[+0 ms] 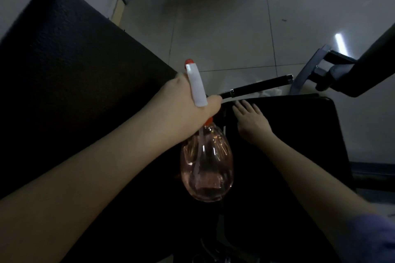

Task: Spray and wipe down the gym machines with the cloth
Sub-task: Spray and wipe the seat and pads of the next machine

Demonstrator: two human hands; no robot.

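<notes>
Bottle (206, 166) belly below left hand (188, 104) grip.

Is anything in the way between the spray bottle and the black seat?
Only the right hand, lying flat on the seat just right of the bottle. The left hand holds the bottle by the seat's left edge; nothing else visible lies between them.

The spray bottle (206, 166) in the left hand (186, 102) is clear pink with a white trigger (196, 87) and orange-red nozzle (189, 61); the seat pad (299, 134) under the right hand (252, 123) is plain black, the back pad (74, 66) left of both hands black and pebbled
</notes>
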